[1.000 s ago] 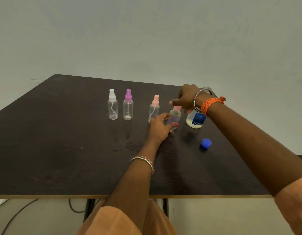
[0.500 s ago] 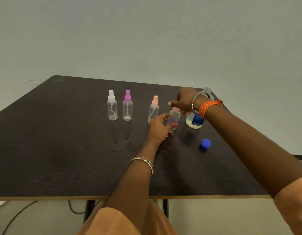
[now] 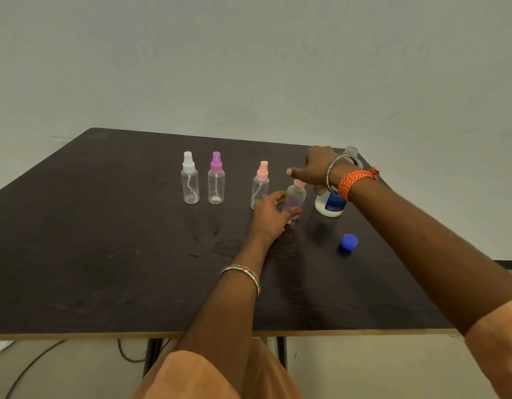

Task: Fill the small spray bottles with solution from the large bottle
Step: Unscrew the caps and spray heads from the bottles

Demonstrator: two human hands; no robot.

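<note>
Her left hand (image 3: 270,214) grips the small spray bottle (image 3: 294,200) upright on the dark table (image 3: 76,254), while the right hand (image 3: 315,168) seems to pinch its pink cap (image 3: 299,184), just beside the large bottle (image 3: 331,204).

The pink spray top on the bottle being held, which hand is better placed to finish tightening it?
Right. The right hand already sits on the pink spray top, while the left hand grips the small bottle, steadying it.
</note>
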